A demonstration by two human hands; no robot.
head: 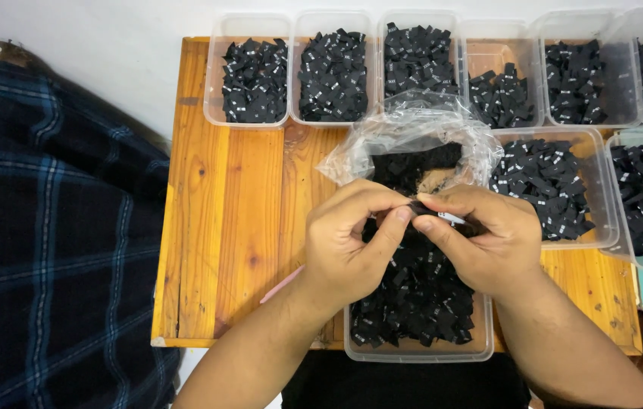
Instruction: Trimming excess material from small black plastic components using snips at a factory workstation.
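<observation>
Two hands: both meet over the middle of the wooden table (238, 227), fingertips pinched together on one small black label (421, 208).
Left hand (348, 242): thumb and forefinger are closed narrow on the near end of the label, the other fingers curled under.
Right hand (488, 242): thumb and forefinger nip the same label from the other side (a white strip shows just beside the thumb).
Label's place: held in the air between the two hands, above the near clear tub (412, 350), which is heaped with more black labels.
Plastic bag (412, 136): crumpled and clear, open just behind the hands, with dark labels inside.
Back row: clear tubs (255, 72) stand side by side along the far edge, each holding black labels.
Right side: another filled tub (564, 189) sits near the right hand.
Left: dark plaid cloth (48, 227) lies beside the table.
</observation>
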